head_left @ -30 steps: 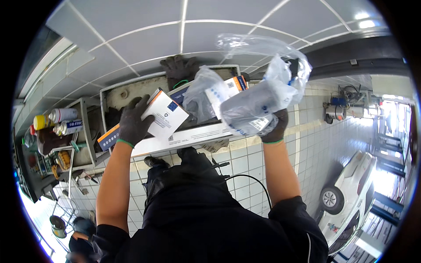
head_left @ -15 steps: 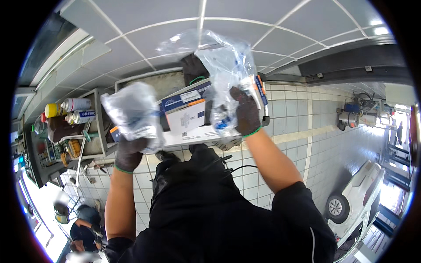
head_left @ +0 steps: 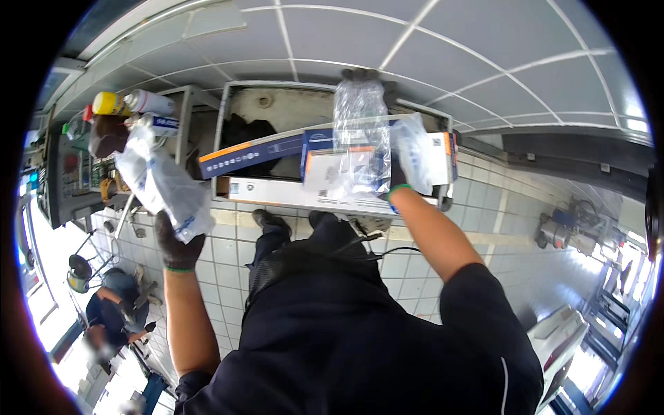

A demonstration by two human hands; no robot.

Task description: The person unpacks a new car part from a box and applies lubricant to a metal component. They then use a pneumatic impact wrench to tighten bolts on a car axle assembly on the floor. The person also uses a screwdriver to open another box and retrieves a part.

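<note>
My left hand [head_left: 178, 242], in a dark glove with a green cuff, grips the lower end of a crumpled clear plastic bag [head_left: 162, 183]. At the right end of a long blue-and-orange box [head_left: 256, 153], my gloved right hand [head_left: 399, 176] is closed at a clear plastic bag [head_left: 413, 149], which hides most of its fingers. Beside that hand, a strip of clear plastic wrap [head_left: 361, 131] lies across the boxes. Under it sits a smaller blue-and-white box [head_left: 318, 169]. A long white box [head_left: 277, 191] lies along the near side of the metal tray [head_left: 290, 84].
Black cloth [head_left: 249, 138] lies in the tray. Spray cans [head_left: 149, 102] and tools fill a cart at the left. Further off are a crouching person [head_left: 114, 304] at lower left, a machine [head_left: 553, 228] and a white car [head_left: 560, 346] at right.
My left hand has moved left and down with its bag. My right hand has come down to the boxes. The plastic wrap, held up before, now lies over them, and the view has shifted.
</note>
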